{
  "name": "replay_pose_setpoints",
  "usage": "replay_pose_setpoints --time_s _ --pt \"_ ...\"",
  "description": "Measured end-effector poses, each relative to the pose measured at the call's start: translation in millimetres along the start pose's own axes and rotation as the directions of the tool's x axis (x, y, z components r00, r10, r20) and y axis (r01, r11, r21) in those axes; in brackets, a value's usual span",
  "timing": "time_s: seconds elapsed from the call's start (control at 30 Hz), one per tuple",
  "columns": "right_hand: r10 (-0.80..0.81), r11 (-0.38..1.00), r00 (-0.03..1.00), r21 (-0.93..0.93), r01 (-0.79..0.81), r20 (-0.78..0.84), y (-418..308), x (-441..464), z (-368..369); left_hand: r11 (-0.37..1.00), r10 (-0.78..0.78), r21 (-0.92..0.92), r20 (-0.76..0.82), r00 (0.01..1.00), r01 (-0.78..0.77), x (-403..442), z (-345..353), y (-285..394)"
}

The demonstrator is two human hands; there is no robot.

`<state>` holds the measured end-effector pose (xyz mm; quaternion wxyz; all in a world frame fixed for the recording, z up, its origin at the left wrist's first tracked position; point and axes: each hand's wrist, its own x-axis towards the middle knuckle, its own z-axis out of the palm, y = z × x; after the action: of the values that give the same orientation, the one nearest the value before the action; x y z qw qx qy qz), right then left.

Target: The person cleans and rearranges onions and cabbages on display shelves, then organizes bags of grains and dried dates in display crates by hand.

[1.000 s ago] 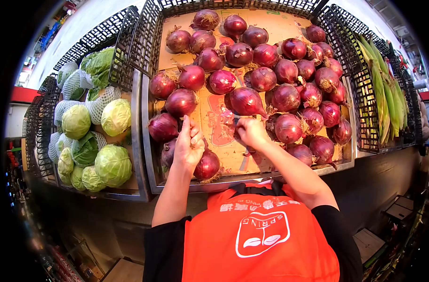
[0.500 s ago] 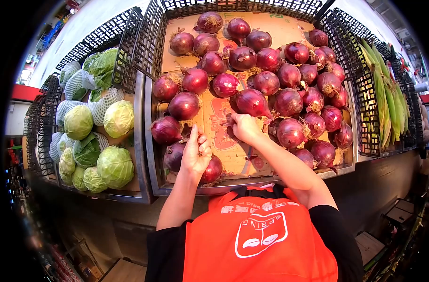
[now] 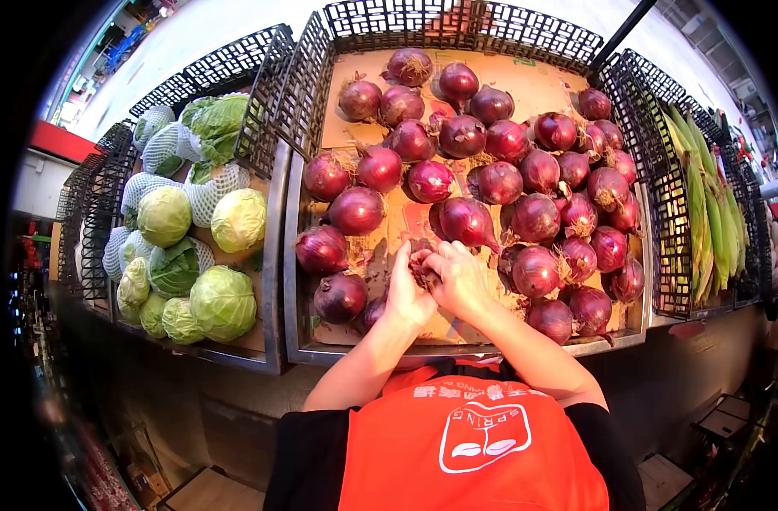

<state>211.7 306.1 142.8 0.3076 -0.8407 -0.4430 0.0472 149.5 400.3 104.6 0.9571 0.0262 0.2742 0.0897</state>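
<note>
My left hand (image 3: 409, 294) and my right hand (image 3: 459, 277) meet at the front middle of the onion display. Between them is a small clump of dry, brownish-purple onion skins (image 3: 422, 271). The left palm is cupped under the clump, while the right fingers are curled onto it. Just beyond my hands rests a large red onion (image 3: 466, 222) on the printed cardboard (image 3: 380, 255). Another red onion (image 3: 340, 297) lies to the left of my left hand, and one more (image 3: 374, 313) is partly hidden behind that wrist.
Many red onions (image 3: 535, 217) cover the right side and back of the display. Black plastic crate walls (image 3: 466, 25) and a metal rim (image 3: 380, 351) bound it. Cabbages (image 3: 223, 305), some in white foam nets, stand left; corn in green husks (image 3: 708, 204) stands right.
My right hand has lifted from the cardboard, and my left hand has moved right to meet it. Onion skins now show between them. The whole view has shifted slightly.
</note>
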Motion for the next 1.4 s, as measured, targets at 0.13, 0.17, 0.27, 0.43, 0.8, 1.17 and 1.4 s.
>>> replay_pose_setpoints --time_s 0.13,0.17,0.27,0.43,0.8,1.17,1.4 --pt "-0.177 0.976 0.984 -0.123 0.179 0.024 5 -5 6 0.992 -0.062 0.103 -0.148 0.987 0.078 -12 17 -8" --pt "-0.237 0.961 0.971 -0.141 0.239 0.035 8 -7 9 0.985 -0.07 0.141 -0.194 0.979 0.098 -16 23 -10" --pt "-0.2 0.967 0.964 -0.122 0.223 0.174 -10 -6 -13 0.991 -0.091 0.093 -0.089 0.992 0.099 11 -29 -9" --pt "-0.208 0.964 0.977 0.179 0.197 0.042 -14 -8 -21 0.987 -0.128 0.096 0.003 0.992 0.127 7 -19 0" --pt "-0.222 0.971 0.963 0.052 0.232 -0.154 -5 -9 -15 0.987 -0.147 0.084 0.101 0.984 0.138 -3 1 -8" --pt "-0.126 0.939 0.991 0.327 0.108 0.035 1 -6 -29 0.99 -0.042 0.128 -0.195 0.98 0.068 4 1 10" --pt "-0.01 0.968 0.995 0.249 0.034 -0.097 66 77 -52 0.986 -0.082 0.135 -0.105 0.991 0.096 -7 12 18"
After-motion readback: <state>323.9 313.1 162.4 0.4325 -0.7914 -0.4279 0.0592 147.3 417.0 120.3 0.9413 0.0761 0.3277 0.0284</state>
